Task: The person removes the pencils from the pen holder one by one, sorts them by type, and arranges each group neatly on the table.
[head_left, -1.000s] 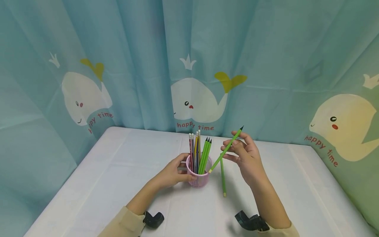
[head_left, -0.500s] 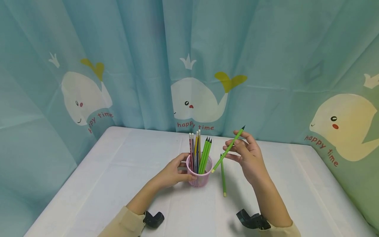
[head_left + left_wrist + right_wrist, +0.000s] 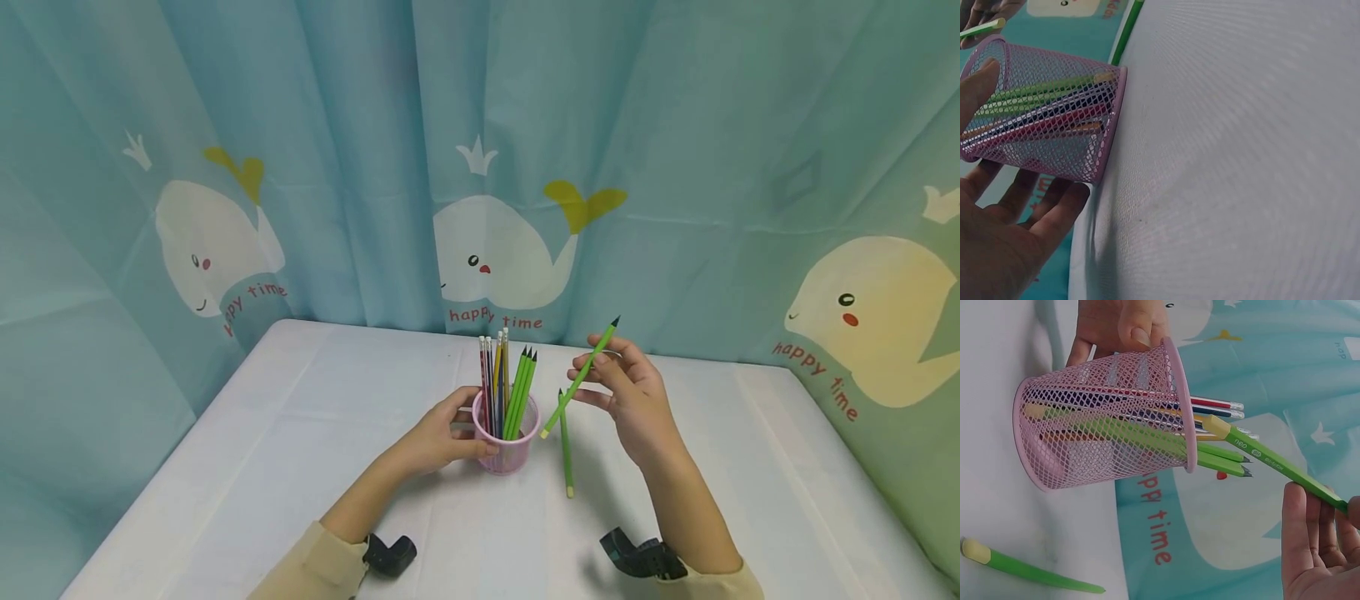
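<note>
A pink mesh pencil cup [image 3: 505, 460] stands upright on the table, held by my left hand [image 3: 433, 439]. In the left wrist view, the thumb lies on one side of the cup's wall [image 3: 1054, 165] and the fingers on the other. The cup has several striped pencils [image 3: 492, 383] with white erasers up and several green pencils [image 3: 521, 396] with dark points up. My right hand [image 3: 637, 404] pinches another green pencil [image 3: 1266, 457], tilted, its yellow end low beside the cup's right rim. One more green pencil [image 3: 566, 458] lies on the table under it.
The white-covered table [image 3: 300, 467] reaches back to a blue curtain [image 3: 360, 167] printed with whales. A black wrist mount [image 3: 390, 557] sits at the left sleeve and another black mount [image 3: 641, 557] at the right sleeve.
My right hand has shifted slightly right, taking the green pencil's yellow end from over the cup's rim to just beside it. The left hand and the cup stay in place.
</note>
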The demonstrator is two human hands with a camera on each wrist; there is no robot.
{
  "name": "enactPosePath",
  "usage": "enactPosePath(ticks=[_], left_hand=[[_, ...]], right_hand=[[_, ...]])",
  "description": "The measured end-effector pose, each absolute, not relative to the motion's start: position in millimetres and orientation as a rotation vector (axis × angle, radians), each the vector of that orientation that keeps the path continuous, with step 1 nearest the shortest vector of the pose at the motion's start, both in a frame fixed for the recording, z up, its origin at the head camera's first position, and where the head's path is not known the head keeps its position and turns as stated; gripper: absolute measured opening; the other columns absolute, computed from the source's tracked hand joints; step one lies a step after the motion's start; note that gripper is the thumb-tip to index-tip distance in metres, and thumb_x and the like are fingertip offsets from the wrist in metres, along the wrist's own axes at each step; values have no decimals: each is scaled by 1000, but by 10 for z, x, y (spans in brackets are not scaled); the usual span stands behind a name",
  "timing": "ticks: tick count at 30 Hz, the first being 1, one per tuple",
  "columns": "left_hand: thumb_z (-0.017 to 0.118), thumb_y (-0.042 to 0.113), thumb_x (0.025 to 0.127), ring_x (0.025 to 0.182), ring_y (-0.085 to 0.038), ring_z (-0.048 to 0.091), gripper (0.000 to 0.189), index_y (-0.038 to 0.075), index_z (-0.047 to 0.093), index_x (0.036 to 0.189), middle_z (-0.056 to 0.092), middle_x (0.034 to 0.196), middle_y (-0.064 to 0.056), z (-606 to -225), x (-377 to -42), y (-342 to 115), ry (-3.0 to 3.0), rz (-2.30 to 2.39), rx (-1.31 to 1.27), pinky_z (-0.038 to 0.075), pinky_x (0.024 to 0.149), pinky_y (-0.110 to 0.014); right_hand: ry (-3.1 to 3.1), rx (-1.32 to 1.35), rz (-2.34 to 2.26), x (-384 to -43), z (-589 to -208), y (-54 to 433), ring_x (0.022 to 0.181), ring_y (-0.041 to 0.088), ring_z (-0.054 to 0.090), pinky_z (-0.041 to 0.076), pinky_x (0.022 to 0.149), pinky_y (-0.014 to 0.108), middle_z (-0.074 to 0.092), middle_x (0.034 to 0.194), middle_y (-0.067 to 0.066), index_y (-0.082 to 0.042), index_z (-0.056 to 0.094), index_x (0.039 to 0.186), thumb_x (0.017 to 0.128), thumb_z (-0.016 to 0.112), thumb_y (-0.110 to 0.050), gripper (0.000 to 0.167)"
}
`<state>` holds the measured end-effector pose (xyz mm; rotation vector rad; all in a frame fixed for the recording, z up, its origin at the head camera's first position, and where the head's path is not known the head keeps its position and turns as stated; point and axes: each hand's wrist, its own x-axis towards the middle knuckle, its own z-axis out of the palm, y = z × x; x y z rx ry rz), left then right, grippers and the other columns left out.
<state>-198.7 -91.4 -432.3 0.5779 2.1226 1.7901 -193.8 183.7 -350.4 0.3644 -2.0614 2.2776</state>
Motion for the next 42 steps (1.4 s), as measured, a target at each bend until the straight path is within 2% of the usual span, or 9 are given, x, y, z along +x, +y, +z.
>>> enactPosePath(ticks=[31,42], left_hand=[[82,8,81,123,-37,58,77,9,41,146,54,137,-18,-4285,-1983,-911,2146,1780,545,56,96,-42],[82,8,81,123,-37,58,78,9,41,146,54,137,-18,-4289,-1982,-911,2146,1779,547,55,97,-42]], right_hand=[[-2162,162,2238,-2097,-3667,1994,87,15,66,61,73,27,65,95,-1,-12,53,123,103,57,-22,23],[-2233,100,2163,-2165,-3797,2052,87,16,66,61,72,28,66,95,-2,-13,54,121,102,58,-24,22]])
